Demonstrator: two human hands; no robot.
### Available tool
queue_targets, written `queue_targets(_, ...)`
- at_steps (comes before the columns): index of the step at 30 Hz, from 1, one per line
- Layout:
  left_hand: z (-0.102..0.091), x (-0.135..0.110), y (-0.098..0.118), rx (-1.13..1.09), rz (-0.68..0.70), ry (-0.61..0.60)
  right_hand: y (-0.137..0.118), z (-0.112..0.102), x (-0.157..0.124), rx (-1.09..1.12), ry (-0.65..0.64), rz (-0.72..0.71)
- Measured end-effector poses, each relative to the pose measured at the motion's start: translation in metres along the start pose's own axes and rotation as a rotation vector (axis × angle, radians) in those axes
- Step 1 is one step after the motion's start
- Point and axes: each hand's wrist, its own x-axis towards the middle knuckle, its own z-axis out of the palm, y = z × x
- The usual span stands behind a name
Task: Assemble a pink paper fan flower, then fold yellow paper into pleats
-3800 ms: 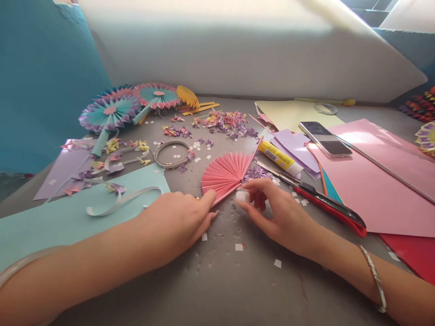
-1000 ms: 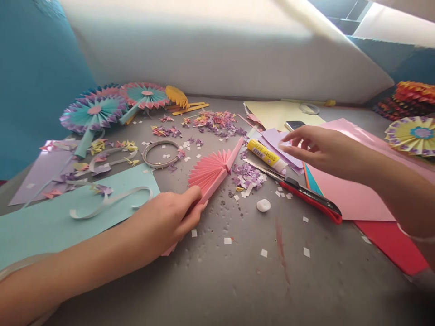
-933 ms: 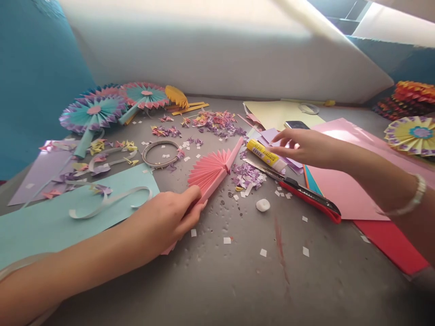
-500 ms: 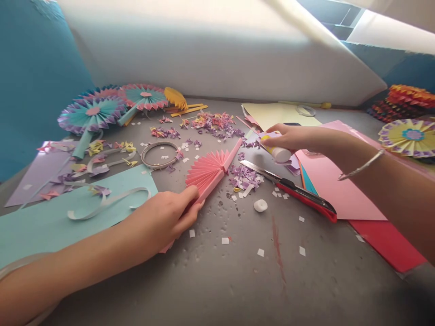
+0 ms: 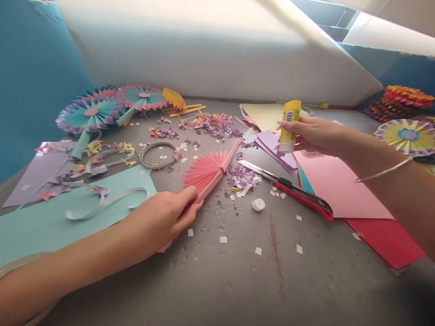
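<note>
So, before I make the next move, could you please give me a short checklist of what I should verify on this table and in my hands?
1. Pink pleated paper fan held steady: ok, the left hand grips its lower end.
2. Glue stick secure: ok, the right hand holds it upright.
3. Glue stick uncapped: cannot tell, its white lower end is unclear.
4. Craft knife made safe: not ok, its blade is out.
5. Fan's right side free of scraps: not ok, purple paper scraps lie close beside it.
</note>
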Motion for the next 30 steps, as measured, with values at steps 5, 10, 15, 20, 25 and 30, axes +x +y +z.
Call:
queue_targets(5, 0.001, -0.002, -0.002, 0.01, 0.009, 0.003, 0.002, 0.003, 0.006, 0.085, 0.025, -0.004)
queue_targets(10, 0.0, -0.002, 0.001, 0.085, 0.026, 0.027, -0.002, 0.005, 0.002, 0.104, 0.0, -0.063)
queue_targets(15, -0.004, -0.001, 0.0, 0.484, 0.004, 0.286, -0.003, 0.023, -0.023, 0.151, -0.119, -0.304)
queue_targets(20, -0.009, -0.001, 0.005, 0.458, 0.386, 0.653, -0.008, 0.055, -0.065, 0.337, -0.381, -0.496)
queue_targets(25, -0.012, 0.002, 0.02, 0.556, 0.833, 0.968, -0.023, 0.077, -0.092, 0.322, -0.535, -0.455)
queue_targets(30, -0.011, 0.0, 0.031, 0.626, 1.001, 1.024, -0.031, 0.088, -0.097, 0.41, -0.627, -0.472)
